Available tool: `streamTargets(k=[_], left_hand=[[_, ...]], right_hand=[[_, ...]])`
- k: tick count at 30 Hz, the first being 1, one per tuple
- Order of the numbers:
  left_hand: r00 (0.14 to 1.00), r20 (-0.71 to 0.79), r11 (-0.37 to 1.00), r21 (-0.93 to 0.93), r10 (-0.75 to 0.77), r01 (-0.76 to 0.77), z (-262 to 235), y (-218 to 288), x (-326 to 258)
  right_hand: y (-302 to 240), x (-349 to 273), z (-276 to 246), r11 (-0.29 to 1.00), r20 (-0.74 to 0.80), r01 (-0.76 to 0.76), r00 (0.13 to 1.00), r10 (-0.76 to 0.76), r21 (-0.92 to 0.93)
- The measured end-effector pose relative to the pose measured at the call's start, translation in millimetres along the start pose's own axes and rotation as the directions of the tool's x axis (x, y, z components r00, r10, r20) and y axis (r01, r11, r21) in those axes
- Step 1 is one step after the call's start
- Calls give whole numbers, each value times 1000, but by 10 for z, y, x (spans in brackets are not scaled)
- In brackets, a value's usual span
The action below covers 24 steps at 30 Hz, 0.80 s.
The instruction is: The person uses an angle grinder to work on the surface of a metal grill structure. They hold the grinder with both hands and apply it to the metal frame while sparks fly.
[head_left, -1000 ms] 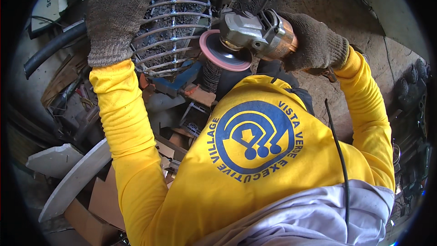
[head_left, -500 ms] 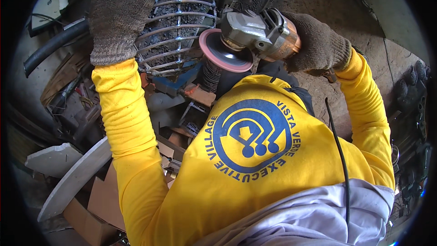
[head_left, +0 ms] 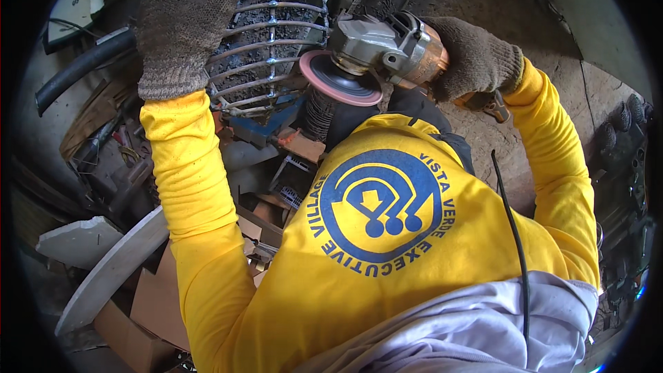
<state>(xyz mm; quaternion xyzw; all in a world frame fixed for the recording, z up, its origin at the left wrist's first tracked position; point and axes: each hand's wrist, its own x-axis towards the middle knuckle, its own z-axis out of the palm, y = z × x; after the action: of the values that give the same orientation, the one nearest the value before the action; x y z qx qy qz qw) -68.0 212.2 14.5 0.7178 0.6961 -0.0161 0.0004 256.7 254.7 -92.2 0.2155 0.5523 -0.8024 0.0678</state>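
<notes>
A curved metal grille (head_left: 272,31), with bent rods across a middle bar, lies at the upper middle. My left hand (head_left: 181,31), in a brown knit glove, grips its left side; the fingertips run out at the top edge and cannot be made out. My right hand (head_left: 473,56), gloved alike, is wrapped round the body of an angle grinder (head_left: 366,40) with a grey metal head and orange housing. The grinder's pink-rimmed disc (head_left: 340,81) hangs tilted near the grille's lower right; whether it touches the rods cannot be told.
A dark hose (head_left: 83,72) sticks out left of my glove. Lower left are a curved pale board (head_left: 114,273) and cardboard (head_left: 160,297). A coiled spring (head_left: 319,116) stands below the disc. A black cord (head_left: 514,221) hangs over my right side. Clutter lines the right edge.
My right hand and the grinder have shifted slightly left, and the grinder has turned a little. My left hand and the grille stay almost where they were.
</notes>
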Motion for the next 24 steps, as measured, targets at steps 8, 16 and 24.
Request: streamTargets(k=[8,16,24], left_hand=[[999,20,999,-10,-34,34,17,45,22],[995,40,994,-60,-92,95,6,58,29],[992,31,984,-126,-126,129,-28,99,-5]], right_hand=[[-25,-19,-8,980,-57,44,997,-56,-195],[17,-24,12,965,-105,64,990,-93,-252],[136,-127,39,958,-139,42,987,-84,-282]])
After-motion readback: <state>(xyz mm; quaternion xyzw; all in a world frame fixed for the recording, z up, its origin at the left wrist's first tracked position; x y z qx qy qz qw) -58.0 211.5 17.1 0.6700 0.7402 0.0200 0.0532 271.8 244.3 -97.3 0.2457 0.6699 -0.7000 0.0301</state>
